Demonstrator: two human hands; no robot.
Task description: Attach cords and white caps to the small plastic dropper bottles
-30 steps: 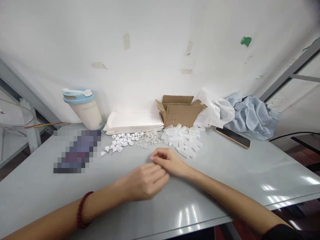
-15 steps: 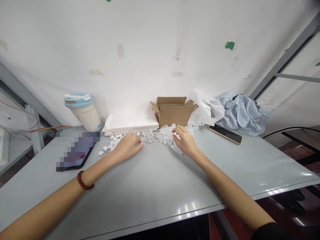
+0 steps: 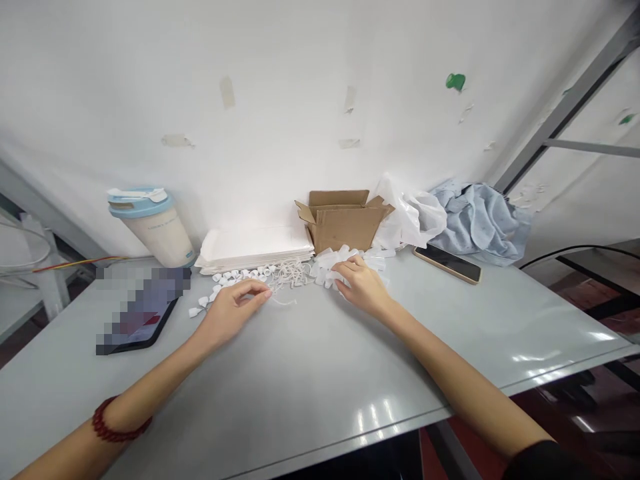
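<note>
Because the right hand [image 3: 364, 288] covers some translucent tubes [image 3: 321, 267], its grip is unclear. The left hand [image 3: 231, 312] pinches white string [image 3: 287, 304].

The counter [image 3: 300, 387] is plain glossy grey. White strings [image 3: 295, 272] lie between small white pieces [image 3: 240, 274] and translucent, milky-white tubes [image 3: 325, 261]. The flat stack [image 3: 255, 245] is white, the box [image 3: 345, 229] plain brown, the plastic bag [image 3: 425, 217] white. The cloth [image 3: 480, 223] is pale blue with tiny dark specks. The cup [image 3: 163, 233] is cream with blue lettering and a light blue lid [image 3: 143, 205]. The phone [image 3: 447, 265] at right has a black screen and golden-beige edging. The bracelet [image 3: 117, 437] is dark red, the sleeve [image 3: 543, 461] black. The white wall [image 3: 300, 53] bears beige tape [image 3: 227, 92] and a green scrap [image 3: 455, 82].
</note>
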